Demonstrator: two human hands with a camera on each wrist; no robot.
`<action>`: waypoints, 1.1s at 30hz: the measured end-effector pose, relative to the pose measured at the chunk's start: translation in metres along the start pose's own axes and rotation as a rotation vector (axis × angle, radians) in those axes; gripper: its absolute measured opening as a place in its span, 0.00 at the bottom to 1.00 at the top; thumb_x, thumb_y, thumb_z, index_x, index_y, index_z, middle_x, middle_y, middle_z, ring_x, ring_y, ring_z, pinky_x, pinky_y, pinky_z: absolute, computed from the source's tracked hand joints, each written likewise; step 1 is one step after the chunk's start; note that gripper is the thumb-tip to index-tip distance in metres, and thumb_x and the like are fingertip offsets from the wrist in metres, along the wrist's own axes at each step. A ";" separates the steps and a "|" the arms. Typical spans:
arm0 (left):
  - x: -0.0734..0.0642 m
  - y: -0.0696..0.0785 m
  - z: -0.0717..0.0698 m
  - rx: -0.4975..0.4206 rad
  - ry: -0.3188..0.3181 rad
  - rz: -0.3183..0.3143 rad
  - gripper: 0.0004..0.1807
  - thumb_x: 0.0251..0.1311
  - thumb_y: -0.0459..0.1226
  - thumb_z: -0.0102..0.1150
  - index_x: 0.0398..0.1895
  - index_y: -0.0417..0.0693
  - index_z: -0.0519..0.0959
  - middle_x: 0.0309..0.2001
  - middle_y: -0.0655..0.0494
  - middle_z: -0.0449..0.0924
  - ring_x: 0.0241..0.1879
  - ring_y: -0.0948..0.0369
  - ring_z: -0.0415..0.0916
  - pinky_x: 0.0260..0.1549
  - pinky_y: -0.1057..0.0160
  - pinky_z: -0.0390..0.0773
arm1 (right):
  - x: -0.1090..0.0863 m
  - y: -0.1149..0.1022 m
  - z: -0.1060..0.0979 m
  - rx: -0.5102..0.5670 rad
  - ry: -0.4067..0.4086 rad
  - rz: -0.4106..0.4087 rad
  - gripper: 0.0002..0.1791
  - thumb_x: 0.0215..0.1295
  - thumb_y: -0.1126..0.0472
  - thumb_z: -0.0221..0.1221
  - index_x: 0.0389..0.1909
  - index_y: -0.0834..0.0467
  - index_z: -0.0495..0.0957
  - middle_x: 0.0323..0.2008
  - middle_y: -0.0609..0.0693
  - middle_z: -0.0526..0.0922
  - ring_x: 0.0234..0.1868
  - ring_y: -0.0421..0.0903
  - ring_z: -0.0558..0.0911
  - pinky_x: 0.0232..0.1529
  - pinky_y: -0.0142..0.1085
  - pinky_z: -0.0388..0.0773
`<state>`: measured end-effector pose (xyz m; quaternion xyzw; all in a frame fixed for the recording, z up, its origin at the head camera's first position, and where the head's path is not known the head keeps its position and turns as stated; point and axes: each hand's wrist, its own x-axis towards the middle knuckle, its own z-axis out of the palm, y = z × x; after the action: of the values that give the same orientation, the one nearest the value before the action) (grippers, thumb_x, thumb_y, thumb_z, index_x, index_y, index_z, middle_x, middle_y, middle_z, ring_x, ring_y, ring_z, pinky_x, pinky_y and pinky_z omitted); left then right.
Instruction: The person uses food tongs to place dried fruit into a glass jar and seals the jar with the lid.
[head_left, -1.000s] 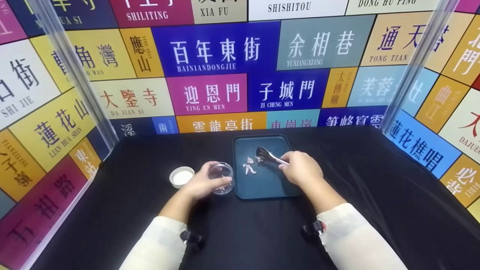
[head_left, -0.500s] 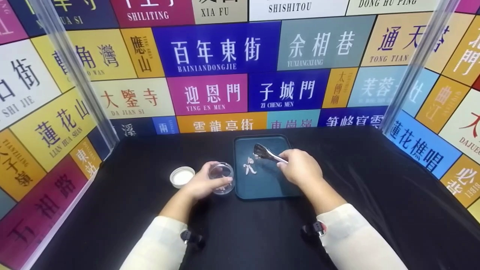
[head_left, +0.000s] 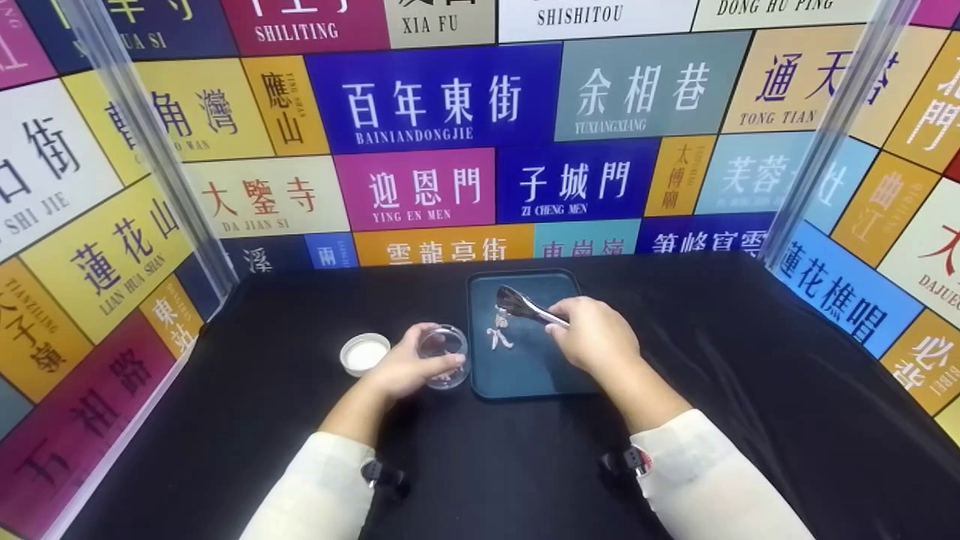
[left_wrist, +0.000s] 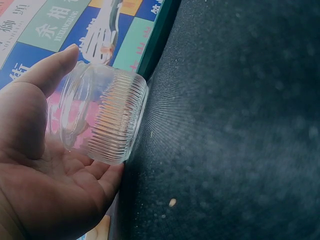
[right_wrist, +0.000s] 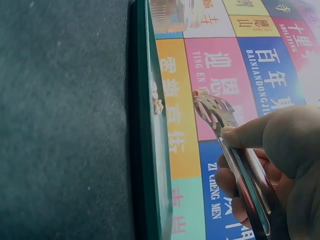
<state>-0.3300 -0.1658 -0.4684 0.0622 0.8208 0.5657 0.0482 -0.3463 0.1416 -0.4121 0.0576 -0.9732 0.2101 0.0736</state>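
From left to right sit lid (head_left: 364, 355), jar (head_left: 442, 345) and tray (head_left: 536, 369), pieces (head_left: 499, 332) on the tray.

fingers (right_wrist: 226, 181) grip tongs (right_wrist: 235, 162) | pale pieces (right_wrist: 158, 106) on tray (right_wrist: 142, 125) | clear jar (right_wrist: 170, 15) beyond

The tongs (head_left: 525, 306) I hold look like polished metal, bright and glossy. My jar (left_wrist: 115, 115) is clear and shiny with a ribbed wall; glass or plastic, I can't tell. The tray (head_left: 536, 371) looks like smooth plastic with a soft sheen. The tabletop (head_left: 480, 465) shows matt, fine-grained cloth. My sleeves (head_left: 315, 495) are matt cloth; the lid (head_left: 364, 354) looks smooth inside.
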 end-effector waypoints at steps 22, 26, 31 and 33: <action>0.000 0.001 0.001 -0.030 -0.004 0.006 0.47 0.60 0.46 0.79 0.77 0.42 0.63 0.74 0.39 0.75 0.75 0.44 0.72 0.79 0.44 0.69 | -0.018 -0.031 -0.008 0.017 0.009 -0.098 0.17 0.72 0.48 0.69 0.58 0.44 0.88 0.58 0.47 0.90 0.56 0.52 0.87 0.62 0.55 0.83; 0.000 0.001 0.001 -0.030 -0.002 0.008 0.47 0.59 0.46 0.79 0.76 0.42 0.64 0.74 0.39 0.75 0.75 0.44 0.73 0.78 0.43 0.70 | -0.021 -0.035 -0.009 0.021 0.009 -0.117 0.16 0.72 0.48 0.69 0.58 0.44 0.88 0.58 0.47 0.89 0.57 0.52 0.86 0.63 0.54 0.83; 0.000 0.001 0.001 -0.024 0.002 0.012 0.47 0.59 0.45 0.79 0.76 0.41 0.64 0.73 0.38 0.75 0.74 0.44 0.74 0.78 0.43 0.70 | -0.026 -0.043 -0.011 0.030 0.008 -0.134 0.17 0.72 0.47 0.69 0.58 0.44 0.88 0.58 0.48 0.89 0.58 0.52 0.86 0.65 0.55 0.82; 0.000 0.001 0.001 -0.021 0.002 0.010 0.47 0.59 0.46 0.79 0.77 0.41 0.64 0.73 0.39 0.76 0.74 0.44 0.74 0.78 0.43 0.70 | -0.029 -0.045 -0.012 0.028 0.012 -0.146 0.17 0.72 0.48 0.69 0.58 0.44 0.88 0.57 0.48 0.89 0.58 0.52 0.86 0.64 0.55 0.83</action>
<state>-0.3300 -0.1645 -0.4681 0.0652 0.8146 0.5746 0.0450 -0.3102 0.1081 -0.3877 0.1281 -0.9629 0.2181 0.0938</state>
